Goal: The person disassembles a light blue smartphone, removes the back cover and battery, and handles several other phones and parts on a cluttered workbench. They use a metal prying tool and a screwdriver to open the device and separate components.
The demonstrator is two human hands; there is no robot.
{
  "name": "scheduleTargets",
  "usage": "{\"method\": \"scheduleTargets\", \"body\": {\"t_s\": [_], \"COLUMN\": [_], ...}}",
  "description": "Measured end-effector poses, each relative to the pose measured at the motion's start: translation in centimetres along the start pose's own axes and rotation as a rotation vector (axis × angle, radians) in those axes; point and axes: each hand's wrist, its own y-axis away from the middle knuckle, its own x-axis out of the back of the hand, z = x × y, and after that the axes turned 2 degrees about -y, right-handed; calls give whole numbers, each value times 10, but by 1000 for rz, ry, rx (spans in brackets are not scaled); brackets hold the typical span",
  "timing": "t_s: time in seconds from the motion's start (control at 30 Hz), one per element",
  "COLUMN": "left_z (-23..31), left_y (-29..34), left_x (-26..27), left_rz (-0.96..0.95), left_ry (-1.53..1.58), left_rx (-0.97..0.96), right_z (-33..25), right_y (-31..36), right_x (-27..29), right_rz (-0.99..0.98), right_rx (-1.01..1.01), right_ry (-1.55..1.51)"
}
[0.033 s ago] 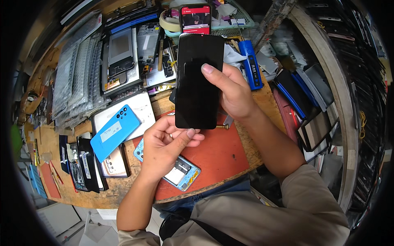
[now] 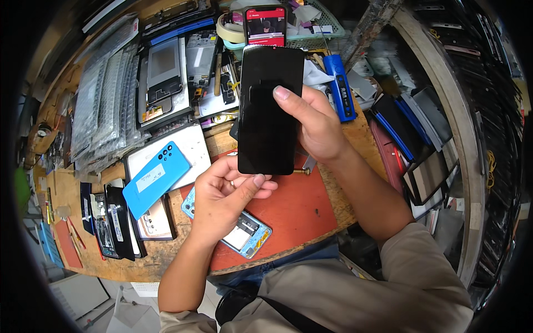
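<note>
My right hand [image 2: 319,125] grips a dark phone screen [image 2: 269,116] by its right edge, with the thumb lying across the front. It is held upright above the bench, and its back is hidden. At the lower left corner my left hand [image 2: 225,197] is closed, thumb against the fingers just below the bottom edge. What is pinched there, if anything, I cannot make out. Below that hand an opened blue phone [image 2: 247,236] with its insides exposed lies on a red mat [image 2: 302,205]. A blue back cover [image 2: 155,180] with a white label rests to the left.
Behind the screen stands a lit phone [image 2: 265,25]. A blue handheld device [image 2: 340,89] lies to the right. Bubble-wrap packs [image 2: 105,89] and phone parts [image 2: 164,72] crowd the back left. Several opened phones [image 2: 114,222] lie near the left edge. A wooden post [image 2: 466,127] rises at right.
The phone screen has shifted very slightly to the right. Both hands keep the same hold.
</note>
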Motion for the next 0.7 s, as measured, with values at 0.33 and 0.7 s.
{"method": "scheduleTargets", "body": {"t_s": [0.33,0.7], "left_z": [-3,-4], "left_y": [0,-1], "left_x": [0,1], "left_rz": [-31,-41], "left_ry": [1,18], "left_rx": [-33,-26], "right_z": [-4,-1], "right_y": [1,0], "right_x": [-2,2], "right_rz": [-15,-79], "right_rx": [40,38], "right_ry": [30,34]}}
